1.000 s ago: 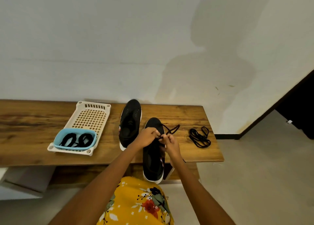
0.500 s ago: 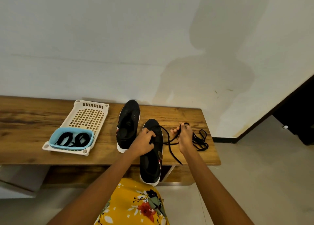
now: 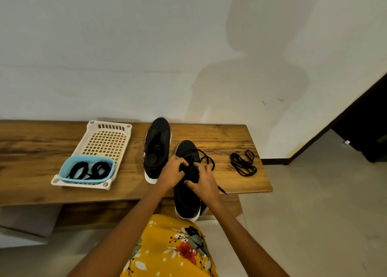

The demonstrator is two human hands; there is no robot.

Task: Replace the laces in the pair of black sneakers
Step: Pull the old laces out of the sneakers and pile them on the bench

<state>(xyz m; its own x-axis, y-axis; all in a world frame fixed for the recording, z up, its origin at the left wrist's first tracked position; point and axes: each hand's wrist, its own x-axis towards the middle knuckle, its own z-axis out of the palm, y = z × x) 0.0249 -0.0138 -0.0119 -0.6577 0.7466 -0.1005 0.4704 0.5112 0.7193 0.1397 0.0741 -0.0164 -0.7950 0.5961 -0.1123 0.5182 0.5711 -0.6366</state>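
Two black sneakers with white soles lie on a wooden bench (image 3: pixel 37 151). The far sneaker (image 3: pixel 157 149) rests left of centre. The near sneaker (image 3: pixel 187 201) hangs over the bench's front edge. My left hand (image 3: pixel 172 172) grips its upper at the eyelets. My right hand (image 3: pixel 204 181) pinches the tongue area and the black lace (image 3: pixel 207 158) that loops out to the right; its tip (image 3: pixel 223 191) trails over the edge. A loose black lace (image 3: pixel 244 164) is bundled at the bench's right end.
A cream perforated tray (image 3: pixel 104 140) sits at the left, holding a blue tub (image 3: pixel 62 172) with coiled black laces (image 3: pixel 90 170). A white wall stands behind the bench. Grey floor and a dark doorway (image 3: pixel 368 130) lie to the right. My yellow floral clothing (image 3: pixel 173 249) shows below.
My right hand, which had pulled the lace out to the right half a second ago, has come back to the near sneaker's eyelets. My left hand stays on the shoe.
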